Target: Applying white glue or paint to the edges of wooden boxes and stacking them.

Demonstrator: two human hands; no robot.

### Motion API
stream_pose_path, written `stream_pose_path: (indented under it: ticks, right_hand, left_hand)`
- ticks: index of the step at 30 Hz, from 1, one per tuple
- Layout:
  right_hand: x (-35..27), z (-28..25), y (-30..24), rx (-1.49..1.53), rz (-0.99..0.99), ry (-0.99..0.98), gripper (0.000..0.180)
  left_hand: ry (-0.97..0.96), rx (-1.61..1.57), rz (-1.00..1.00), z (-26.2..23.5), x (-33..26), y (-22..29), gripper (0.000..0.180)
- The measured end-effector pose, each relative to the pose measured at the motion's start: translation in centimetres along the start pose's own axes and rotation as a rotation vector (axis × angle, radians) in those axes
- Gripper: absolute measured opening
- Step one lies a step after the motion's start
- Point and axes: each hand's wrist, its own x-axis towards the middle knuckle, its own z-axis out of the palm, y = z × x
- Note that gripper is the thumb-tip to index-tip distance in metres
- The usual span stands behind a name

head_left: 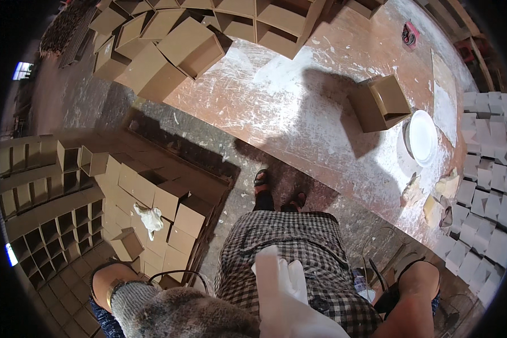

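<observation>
What appears to be the right hand (294, 301), in a white glove (285, 280), hangs before a checked apron (321, 242) at the bottom centre of the frame — whether its fingers grip anything, one cannot tell. The left hand is out of sight; its grey knitted sleeve (174, 311) fills the lower left. At the upper right, a lone brown box (372, 107) sits on the scuffed worktable (219, 107) beside a white basin (423, 138), perhaps kept close for easy reach. Brown boxes (146, 66) crowd the table's far corner, upper left — packed tightly, seemingly to save room.
</observation>
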Motion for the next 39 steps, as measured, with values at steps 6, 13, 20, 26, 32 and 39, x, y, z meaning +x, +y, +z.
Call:
stream_pose_path:
  ticks: [6, 13, 20, 26, 32, 39]
  right_hand:
    - [-2.6, -1.2, 0.5, 0.000, 0.021, -0.022, 0.022]
    - [-4.3, -2.4, 0.7, 0.006, 0.009, -0.023, 0.022]
    - [-5.9, -3.7, 0.7, -0.014, 0.036, -0.053, 0.021]
    - [-6.6, -4.0, 0.6, -0.003, 0.059, -0.081, 0.020]
    - [-9.6, -2.8, 1.5, 0.130, 0.382, -0.107, 0.021]
    - [-6.8, -4.4, 4.8, 0.175, 0.837, 0.253, 0.008]
  left_hand:
    - [0.220, 0.055, -0.450, 3.4, 2.2, 4.0, 0.027]
    - [-0.211, -0.015, 0.296, 2.4, 5.0, 2.7, 0.032]
    - [-0.411, -0.208, 0.692, 4.8, 10.3, 0.4, 0.055]
    - [-0.382, -0.221, 0.790, 6.0, 12.3, -0.4, 0.078]
    - [-0.041, 0.036, 0.791, 4.7, 14.3, -1.8, 0.051]
    - [0.299, 1.063, 0.736, -0.6, 14.9, 1.1, 0.056]
